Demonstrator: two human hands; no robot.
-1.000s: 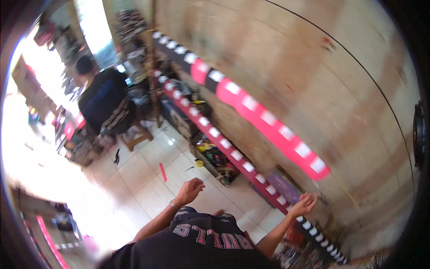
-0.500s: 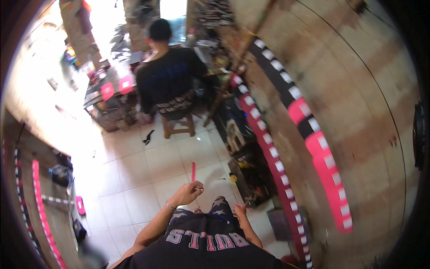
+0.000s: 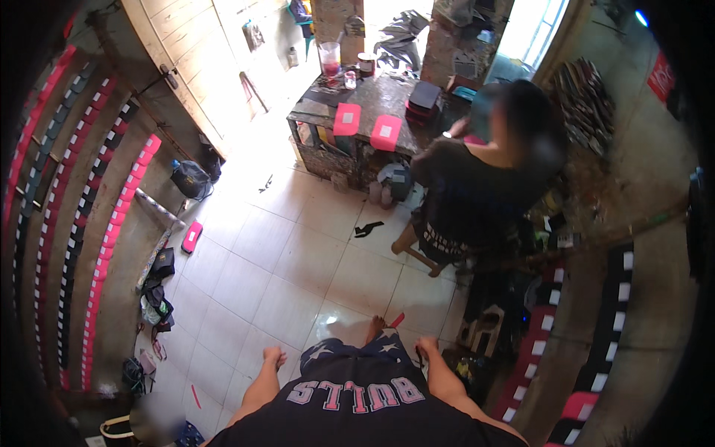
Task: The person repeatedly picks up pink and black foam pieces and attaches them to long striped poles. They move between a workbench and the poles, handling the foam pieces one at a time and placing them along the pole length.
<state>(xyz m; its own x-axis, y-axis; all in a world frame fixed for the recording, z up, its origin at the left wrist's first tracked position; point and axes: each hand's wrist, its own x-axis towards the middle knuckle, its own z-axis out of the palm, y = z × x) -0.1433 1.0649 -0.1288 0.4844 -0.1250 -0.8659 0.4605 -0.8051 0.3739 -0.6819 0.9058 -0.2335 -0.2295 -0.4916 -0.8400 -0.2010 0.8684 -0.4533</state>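
Both my hands hang low beside my star-patterned shorts (image 3: 328, 353). My left hand (image 3: 274, 356) is curled closed over the tiled floor (image 3: 246, 298); what its fingers hold, if anything, is too small to make out. At the other side of the shorts, my right hand (image 3: 427, 347) is also curled, with a thin dark shape by its fingers that I cannot identify. A narrow red strip (image 3: 398, 320) lies on the floor just ahead of it. Neither hand touches the workbench (image 3: 372, 100), where two pink pieces with white patches (image 3: 347, 119) lie along the near edge.
A co-worker (image 3: 477, 186) sits on a wooden stool (image 3: 414, 250) at the bench. Rows of pink and black pieces (image 3: 119, 216) line the left wall; more rows (image 3: 532, 343) are at right. A pink item (image 3: 192, 238), black scraps (image 3: 369, 229) and a bag (image 3: 191, 179) lie on the floor.
My view has swung left, so the co-worker and bench appear farther right and the left wall shows more. My left hand has dropped from in front of me to my side.
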